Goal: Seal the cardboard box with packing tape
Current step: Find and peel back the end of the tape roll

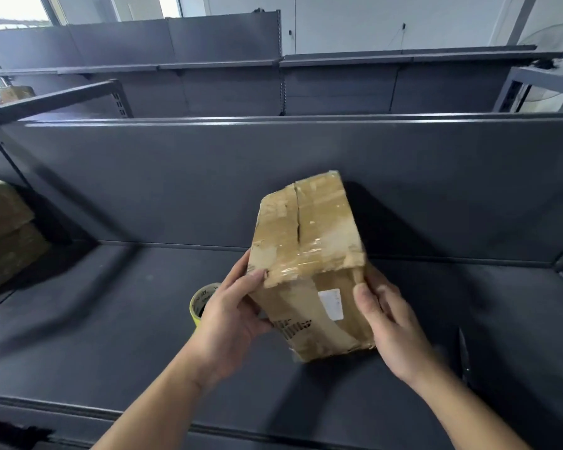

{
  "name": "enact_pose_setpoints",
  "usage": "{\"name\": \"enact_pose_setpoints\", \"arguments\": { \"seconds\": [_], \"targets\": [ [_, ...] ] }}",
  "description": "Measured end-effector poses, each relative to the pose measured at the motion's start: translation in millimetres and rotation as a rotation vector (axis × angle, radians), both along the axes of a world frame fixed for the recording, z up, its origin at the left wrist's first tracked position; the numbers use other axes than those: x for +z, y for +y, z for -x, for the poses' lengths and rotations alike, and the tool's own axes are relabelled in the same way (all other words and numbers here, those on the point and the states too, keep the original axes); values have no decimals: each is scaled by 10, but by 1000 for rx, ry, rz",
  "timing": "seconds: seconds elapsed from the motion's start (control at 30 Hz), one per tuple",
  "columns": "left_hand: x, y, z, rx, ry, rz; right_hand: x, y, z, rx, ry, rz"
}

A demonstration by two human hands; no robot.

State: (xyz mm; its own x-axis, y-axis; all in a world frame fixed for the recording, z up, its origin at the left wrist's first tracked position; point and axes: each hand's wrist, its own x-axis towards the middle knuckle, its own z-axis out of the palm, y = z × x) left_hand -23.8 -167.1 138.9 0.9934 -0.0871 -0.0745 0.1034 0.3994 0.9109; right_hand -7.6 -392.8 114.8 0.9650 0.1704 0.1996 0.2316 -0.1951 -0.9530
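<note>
I hold the worn brown cardboard box (309, 254) with both hands, tilted above the dark grey metal shelf (111, 319). My left hand (228, 316) grips its left side, thumb on the top edge. My right hand (390, 323) clasps the right side, thumb on the front. The split top seam faces up at me and runs away toward the back panel, which looks like the long axis. I should set it flat, seam up and flaps pressed together, before reaching for the yellow-rimmed roll of packing tape (200, 303) behind my left hand.
</note>
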Motion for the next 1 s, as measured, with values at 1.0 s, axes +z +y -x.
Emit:
{"name": "enact_pose_setpoints", "arguments": {
  "seconds": [1.0],
  "targets": [
    [-766, 37, 102, 360, 174, -347, -856, 45, 151, -213, 37, 33]
  ]
}}
